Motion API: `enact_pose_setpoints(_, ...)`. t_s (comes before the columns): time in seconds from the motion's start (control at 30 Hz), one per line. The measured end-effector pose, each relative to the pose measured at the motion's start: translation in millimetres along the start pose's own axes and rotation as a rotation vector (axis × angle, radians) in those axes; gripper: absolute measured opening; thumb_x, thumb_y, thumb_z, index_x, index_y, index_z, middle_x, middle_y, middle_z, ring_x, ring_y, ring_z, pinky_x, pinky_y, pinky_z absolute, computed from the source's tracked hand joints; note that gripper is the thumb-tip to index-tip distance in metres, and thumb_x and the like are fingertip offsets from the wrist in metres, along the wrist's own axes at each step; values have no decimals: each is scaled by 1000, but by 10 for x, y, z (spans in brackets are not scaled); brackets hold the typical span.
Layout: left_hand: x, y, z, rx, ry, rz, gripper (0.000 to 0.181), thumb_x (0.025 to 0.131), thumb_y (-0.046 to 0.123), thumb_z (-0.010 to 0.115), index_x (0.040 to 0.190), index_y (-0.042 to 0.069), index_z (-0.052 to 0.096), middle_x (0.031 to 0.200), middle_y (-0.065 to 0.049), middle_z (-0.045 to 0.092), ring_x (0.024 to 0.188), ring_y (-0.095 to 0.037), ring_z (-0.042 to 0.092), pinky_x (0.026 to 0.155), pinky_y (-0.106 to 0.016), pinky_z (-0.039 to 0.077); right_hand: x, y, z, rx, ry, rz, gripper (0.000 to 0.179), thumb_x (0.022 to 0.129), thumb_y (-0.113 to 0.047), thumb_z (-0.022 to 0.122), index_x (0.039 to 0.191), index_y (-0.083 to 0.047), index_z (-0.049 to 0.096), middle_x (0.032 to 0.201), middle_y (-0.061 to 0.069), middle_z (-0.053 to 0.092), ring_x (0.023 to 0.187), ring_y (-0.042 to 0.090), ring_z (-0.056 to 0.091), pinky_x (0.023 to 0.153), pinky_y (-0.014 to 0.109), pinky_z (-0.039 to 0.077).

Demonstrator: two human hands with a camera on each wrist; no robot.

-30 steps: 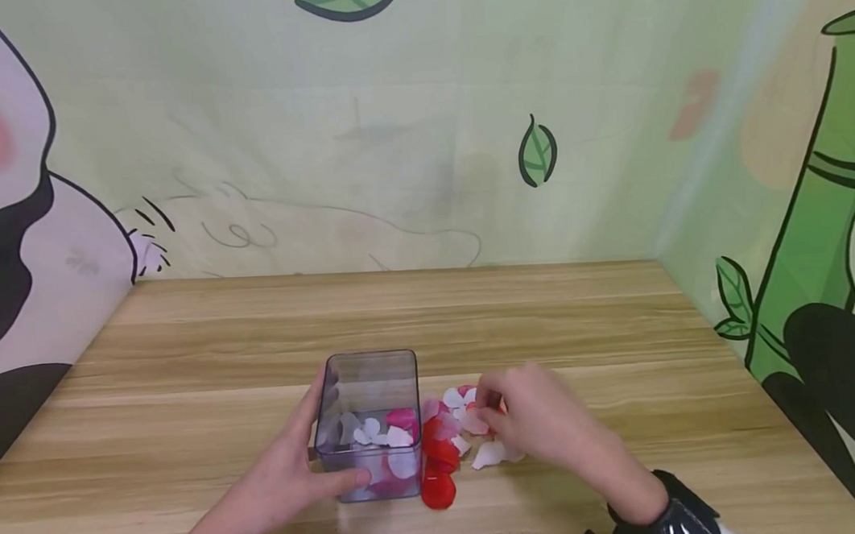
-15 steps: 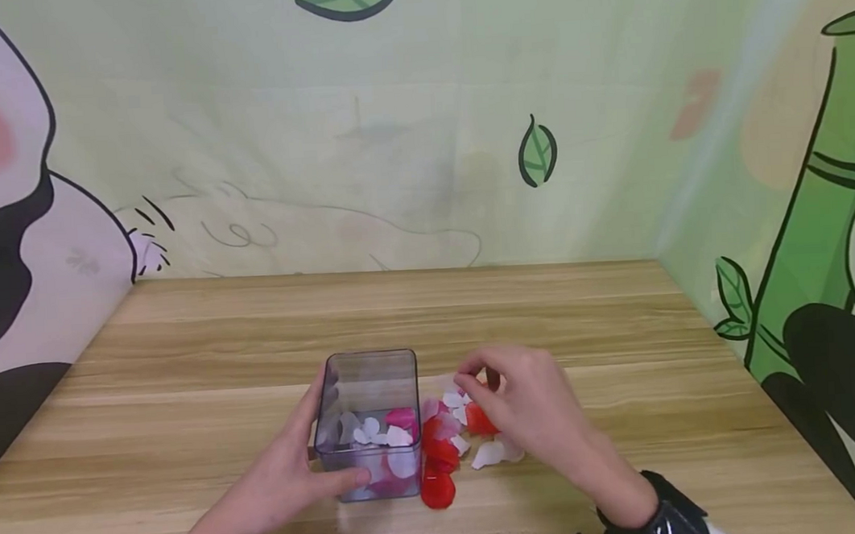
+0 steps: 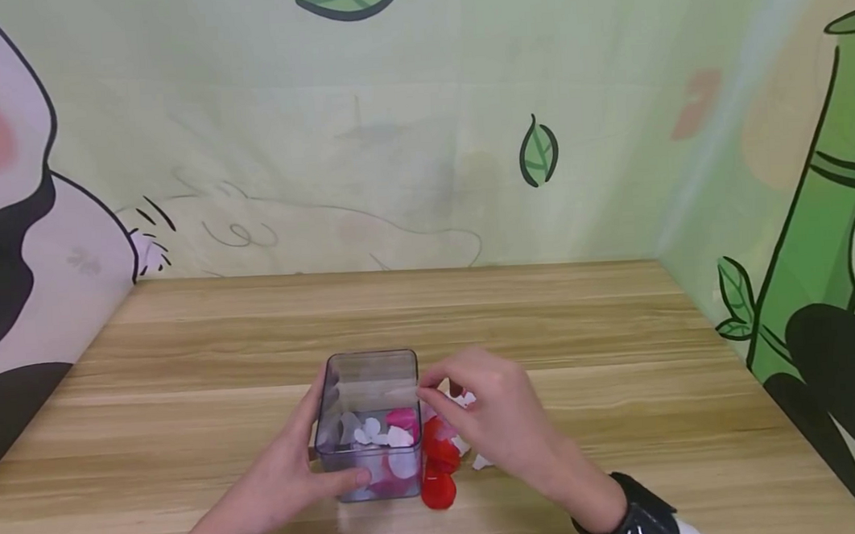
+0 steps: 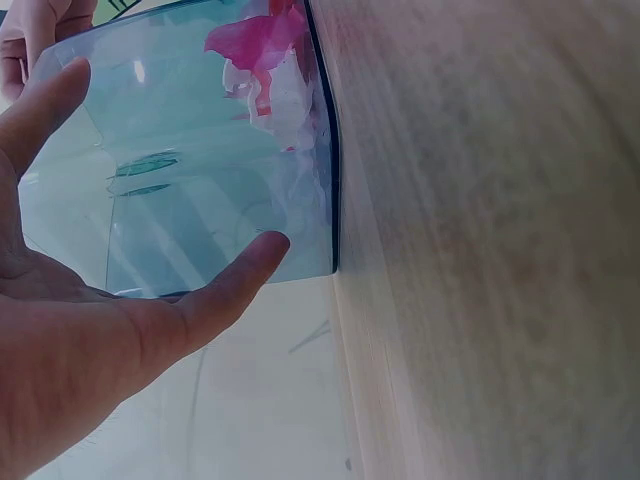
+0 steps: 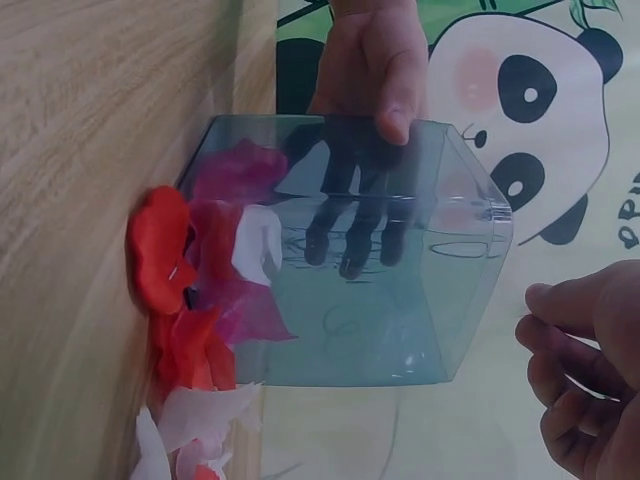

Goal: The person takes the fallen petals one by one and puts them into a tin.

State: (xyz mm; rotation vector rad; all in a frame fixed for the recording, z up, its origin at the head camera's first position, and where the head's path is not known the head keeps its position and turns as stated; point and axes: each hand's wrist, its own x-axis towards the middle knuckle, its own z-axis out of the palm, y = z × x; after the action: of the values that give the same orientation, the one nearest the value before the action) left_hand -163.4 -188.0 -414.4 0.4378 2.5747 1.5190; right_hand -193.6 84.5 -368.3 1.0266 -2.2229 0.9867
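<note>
A clear grey-tinted plastic box (image 3: 367,399), open at the top, stands upright on the table with white and magenta petals (image 3: 399,419) inside. My left hand (image 3: 282,476) grips it from the left, the thumb on the near wall and the fingers along the side, as the right wrist view shows through the plastic. At the box's right rim, my right hand (image 3: 489,413) pinches a pale petal (image 3: 403,392) between thumb and fingertips; only a faint sliver shows. Red petals (image 3: 439,490) lie against the box's right side, and white petals (image 3: 481,462) lie partly under the right hand.
The wood-grain table (image 3: 256,324) runs back to a printed cloth backdrop (image 3: 392,140) with panda and bamboo drawings. A black strap (image 3: 632,514) is worn on the right wrist.
My right hand has lifted a pale petal from the loose pile and carried it left to the box's rim. The left hand and box have stayed in place.
</note>
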Motion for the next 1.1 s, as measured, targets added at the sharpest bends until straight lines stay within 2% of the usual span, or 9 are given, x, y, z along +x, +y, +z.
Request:
enact_pose_setpoints(0.27, -13, -2, 7, 4, 9, 20, 125, 77, 35, 92, 167, 28, 6, 165, -19, 24, 144, -47, 32, 110, -72, 30, -18, 12, -20, -15, 2, 16, 22, 83, -10, 88, 102, -7, 79, 90, -2, 74, 73, 9, 62, 62, 18, 54)
enact_pose_setpoints(0.4, -15, -1, 12, 15, 12, 19, 126, 77, 37, 92, 167, 28, 5, 166, -19, 23, 145, -47, 30, 110, -71, 29, -29, 67, -87, -66, -14, 73, 22, 83, -9, 87, 103, -7, 79, 90, -3, 74, 71, 8, 61, 60, 20, 53)
enact_pose_setpoints(0.53, -13, -3, 9, 22, 9, 10, 126, 77, 38, 92, 166, 31, 4, 166, -19, 23, 144, -47, 32, 110, -70, 31, -76, 160, -134, -134, -75, 155, 21, 82, -8, 88, 102, -9, 78, 88, -4, 73, 69, 8, 60, 60, 23, 54)
enact_pose_setpoints(0.67, -16, -5, 5, 23, 5, 10, 126, 77, 38, 92, 166, 31, 3, 166, -20, 22, 144, -48, 31, 109, -71, 31, -138, 250, -169, -179, -182, 249, 13, 84, -9, 86, 92, -13, 76, 76, -10, 66, 62, 6, 53, 55, 22, 48)
enact_pose_setpoints(0.8, -17, -4, 10, 22, 10, 17, 126, 77, 38, 92, 167, 29, 3, 166, -20, 20, 144, -48, 32, 110, -70, 31, -198, 305, -212, -199, -345, 339, 11, 85, -10, 84, 86, -14, 74, 71, -12, 61, 58, 4, 49, 50, 23, 46)
enact_pose_setpoints(0.97, -8, 4, 8, 11, 0, -12, 126, 77, 37, 92, 166, 32, 3, 166, -19, 21, 141, -46, 37, 109, -67, 35, -324, 385, -256, -275, -572, 357, 22, 82, -13, 87, 79, -15, 65, 66, -10, 54, 60, 8, 47, 54, 25, 42)
enact_pose_setpoints(1.1, -11, 4, 1, 15, 0, -13, 126, 77, 37, 92, 166, 33, 3, 166, -19, 21, 141, -46, 37, 109, -68, 35, -412, 429, -275, -308, -719, 387, 31, 76, -20, 92, 81, -16, 62, 67, -8, 49, 62, 11, 46, 54, 28, 41)
